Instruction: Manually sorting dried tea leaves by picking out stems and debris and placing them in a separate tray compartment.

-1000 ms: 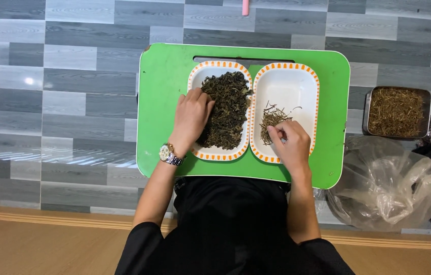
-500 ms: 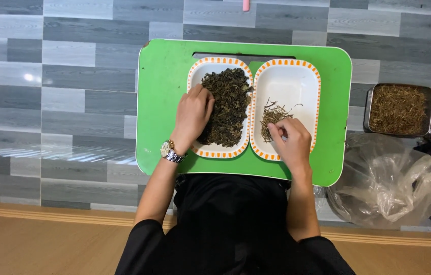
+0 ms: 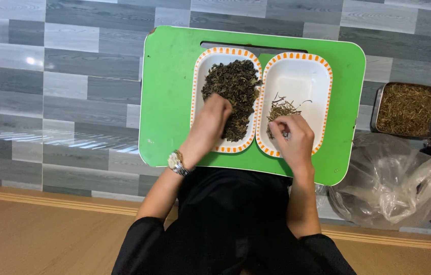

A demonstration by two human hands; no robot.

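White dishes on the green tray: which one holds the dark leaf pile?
The white dish under the left hand. It holds dark leaves; the other dish, under the right hand, holds only a few pale stems.

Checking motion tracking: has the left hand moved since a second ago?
No clear move: the left hand stays on the dark leaves at the near end of the left dish.

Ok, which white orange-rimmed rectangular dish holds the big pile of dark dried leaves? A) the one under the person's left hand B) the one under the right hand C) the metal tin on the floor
A: the left hand rests in the dark dried leaves filling that white orange-rimmed dish.
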